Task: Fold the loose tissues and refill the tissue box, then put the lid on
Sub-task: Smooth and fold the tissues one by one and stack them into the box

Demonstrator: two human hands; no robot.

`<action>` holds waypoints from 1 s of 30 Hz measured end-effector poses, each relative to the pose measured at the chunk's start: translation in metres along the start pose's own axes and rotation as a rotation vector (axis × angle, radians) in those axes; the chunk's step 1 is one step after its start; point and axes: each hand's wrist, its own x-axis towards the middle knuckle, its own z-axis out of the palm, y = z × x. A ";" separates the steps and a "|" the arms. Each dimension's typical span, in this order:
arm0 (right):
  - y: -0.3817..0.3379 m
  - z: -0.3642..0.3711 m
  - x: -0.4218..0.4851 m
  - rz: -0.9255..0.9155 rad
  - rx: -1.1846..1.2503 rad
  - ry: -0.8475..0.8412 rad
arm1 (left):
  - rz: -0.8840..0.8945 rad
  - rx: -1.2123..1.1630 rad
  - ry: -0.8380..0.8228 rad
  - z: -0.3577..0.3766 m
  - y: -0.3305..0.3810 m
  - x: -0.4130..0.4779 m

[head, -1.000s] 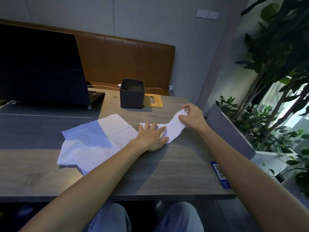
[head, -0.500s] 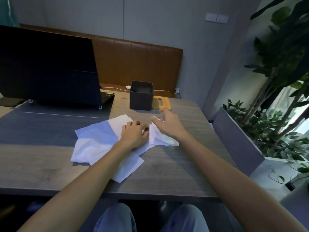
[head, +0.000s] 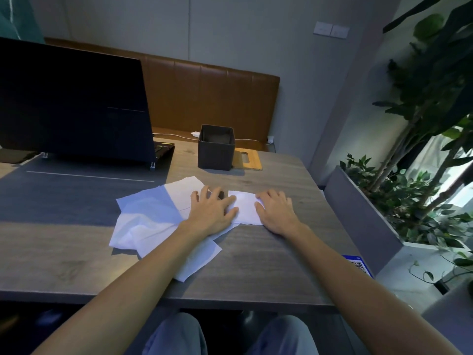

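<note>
Folding step: my left hand (head: 212, 213) and right hand (head: 275, 212), both flat and open, press a folded tissue (head: 244, 207) mid-table (head: 256, 265); next, I judge, it goes into the tissue box (head: 216, 147) near the far edge.

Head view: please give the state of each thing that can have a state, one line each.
tissue box: open, no lid on.
wooden lid: flat on the table, behind the box.
folded tissue: pressed flat under both hands.
loose tissues: unfolded, crumpled heap.
laptop: open.
left hand: flat, pressing.
right hand: flat, pressing.
</note>
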 end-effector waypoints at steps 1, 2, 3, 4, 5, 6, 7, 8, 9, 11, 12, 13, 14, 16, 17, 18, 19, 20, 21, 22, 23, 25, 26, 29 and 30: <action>0.005 0.003 -0.003 -0.018 0.006 0.007 | -0.007 0.026 -0.012 0.000 -0.001 0.000; 0.010 0.004 -0.005 -0.030 0.022 0.003 | -0.016 0.044 -0.013 -0.001 -0.001 0.000; 0.014 0.004 -0.005 -0.035 0.039 -0.006 | -0.021 0.053 -0.016 -0.002 -0.001 0.000; 0.017 0.002 -0.005 -0.032 0.051 -0.009 | -0.016 0.053 -0.021 -0.004 -0.001 0.001; 0.020 0.000 -0.004 -0.016 0.058 -0.002 | -0.003 0.047 -0.024 -0.006 0.000 0.002; 0.023 -0.001 -0.003 0.010 0.064 0.017 | 0.019 0.034 -0.018 -0.009 0.001 0.003; 0.026 -0.002 -0.001 0.042 0.076 0.050 | 0.048 0.014 -0.010 -0.011 0.003 0.004; 0.028 -0.003 0.000 0.074 0.104 0.100 | 0.087 -0.009 -0.019 -0.012 0.006 0.005; 0.029 -0.004 0.002 0.106 0.153 0.151 | 0.133 -0.022 -0.050 -0.012 0.009 0.005; 0.027 -0.006 0.004 0.167 0.243 0.181 | 0.204 0.004 -0.128 -0.008 0.015 0.007; 0.024 -0.008 0.005 0.194 0.249 0.154 | 0.212 0.029 -0.149 -0.005 0.018 0.007; 0.022 -0.010 0.007 0.224 0.240 0.111 | 0.202 0.044 -0.153 -0.003 0.021 0.006; 0.019 -0.013 0.009 0.255 0.238 0.068 | 0.186 0.053 -0.145 -0.002 0.024 0.006; 0.017 -0.017 0.014 0.298 0.267 -0.003 | 0.167 0.079 -0.127 -0.002 0.030 0.004; 0.016 -0.018 0.016 0.311 0.287 -0.032 | 0.162 0.088 -0.124 -0.003 0.033 0.004; 0.016 -0.020 0.017 0.323 0.313 -0.051 | 0.152 0.091 -0.125 -0.004 0.035 0.003; 0.016 -0.021 0.019 0.331 0.351 -0.058 | 0.141 0.088 -0.131 -0.005 0.037 0.003; 0.015 -0.022 0.020 0.332 0.395 -0.054 | 0.130 0.087 -0.142 -0.007 0.039 0.003; 0.014 -0.023 0.020 0.323 0.441 -0.046 | 0.122 0.086 -0.155 -0.008 0.040 0.003; 0.014 -0.024 0.020 0.303 0.480 -0.028 | 0.116 0.076 -0.163 -0.009 0.040 0.003; 0.014 -0.025 0.019 0.275 0.519 -0.006 | 0.108 0.039 -0.162 -0.010 0.039 0.004; 0.014 -0.029 0.017 0.191 0.612 0.042 | 0.073 -0.147 -0.094 -0.016 0.036 0.010; 0.014 -0.031 0.016 0.139 0.673 0.062 | 0.043 -0.280 -0.036 -0.020 0.034 0.016; 0.016 -0.041 0.013 -0.022 0.793 0.031 | -0.084 -0.689 0.024 -0.039 0.030 0.035; 0.016 -0.044 0.013 -0.046 0.810 0.006 | -0.128 -0.799 0.002 -0.045 0.030 0.041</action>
